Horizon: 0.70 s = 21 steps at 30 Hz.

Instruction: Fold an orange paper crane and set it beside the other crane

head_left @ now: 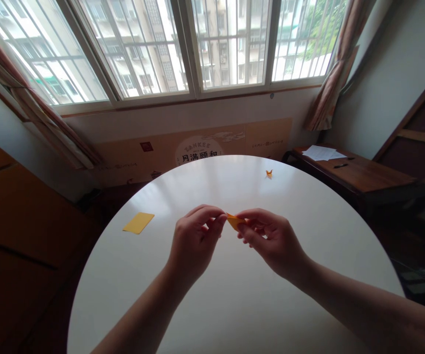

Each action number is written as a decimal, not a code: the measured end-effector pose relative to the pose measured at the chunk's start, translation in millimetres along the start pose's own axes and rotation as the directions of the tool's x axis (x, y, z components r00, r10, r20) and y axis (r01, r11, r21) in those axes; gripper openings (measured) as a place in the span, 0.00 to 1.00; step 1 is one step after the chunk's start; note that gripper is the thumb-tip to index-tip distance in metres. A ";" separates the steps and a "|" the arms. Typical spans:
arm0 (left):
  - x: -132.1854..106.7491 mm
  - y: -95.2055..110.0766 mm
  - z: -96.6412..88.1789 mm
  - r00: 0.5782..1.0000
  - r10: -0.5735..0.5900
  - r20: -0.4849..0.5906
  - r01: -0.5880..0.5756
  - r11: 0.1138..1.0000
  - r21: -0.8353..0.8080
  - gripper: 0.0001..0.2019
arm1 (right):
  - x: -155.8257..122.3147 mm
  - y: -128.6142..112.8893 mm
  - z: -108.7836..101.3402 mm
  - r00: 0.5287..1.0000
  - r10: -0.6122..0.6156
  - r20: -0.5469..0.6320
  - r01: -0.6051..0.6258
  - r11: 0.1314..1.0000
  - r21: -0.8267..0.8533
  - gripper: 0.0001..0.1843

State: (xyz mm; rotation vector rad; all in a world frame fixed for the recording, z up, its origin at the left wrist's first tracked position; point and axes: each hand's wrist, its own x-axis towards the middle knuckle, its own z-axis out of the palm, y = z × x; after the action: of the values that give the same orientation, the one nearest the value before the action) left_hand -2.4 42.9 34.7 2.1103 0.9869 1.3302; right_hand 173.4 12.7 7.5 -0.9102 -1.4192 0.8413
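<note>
A small folded piece of orange-yellow paper is held up between my two hands, above the middle of the white table. My left hand pinches its left tip between thumb and forefinger. From the other side, my right hand grips the paper with thumb and fingers, covering part of it. Farther back on the table stands a small orange folded paper crane. To the left of my left hand lies a flat stack or sheet of yellow paper.
The round white table extends under both forearms. Beyond its far edge is a printed cardboard panel below barred windows. A wooden side table at the right bears white papers and a dark pen. A wooden cabinet stands left.
</note>
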 end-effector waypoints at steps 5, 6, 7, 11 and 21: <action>0.0 1.0 0.2 1.000 -0.014 -0.008 0.014 1.000 -0.005 0.07 | -0.2 -1.4 0.7 0.996 0.088 0.013 -0.089 0.989 0.120 0.08; 0.1 1.3 0.1 1.000 -0.025 -0.018 0.025 1.000 -0.012 0.07 | -0.2 -1.3 0.6 0.994 0.107 0.016 -0.108 0.984 0.140 0.08; 0.2 1.8 0.0 0.999 -0.037 -0.030 0.036 0.999 -0.023 0.07 | -0.2 -1.1 0.4 0.992 0.125 0.018 -0.126 0.980 0.155 0.09; 0.3 5.1 -0.1 0.995 -0.093 -0.035 0.090 0.992 -0.091 0.08 | -0.4 -1.1 0.1 0.989 0.147 0.021 -0.148 0.974 0.170 0.09; -0.3 12.6 0.9 0.972 -0.233 0.028 0.235 0.961 -0.146 0.07 | -2.9 -2.7 3.0 0.999 0.047 0.007 -0.048 0.997 0.054 0.08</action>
State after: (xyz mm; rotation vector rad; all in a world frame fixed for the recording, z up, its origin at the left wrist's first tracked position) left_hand 2.5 34.6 42.9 1.8258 1.0622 1.2324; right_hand 170.3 8.9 8.5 -0.9039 -1.3784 0.9146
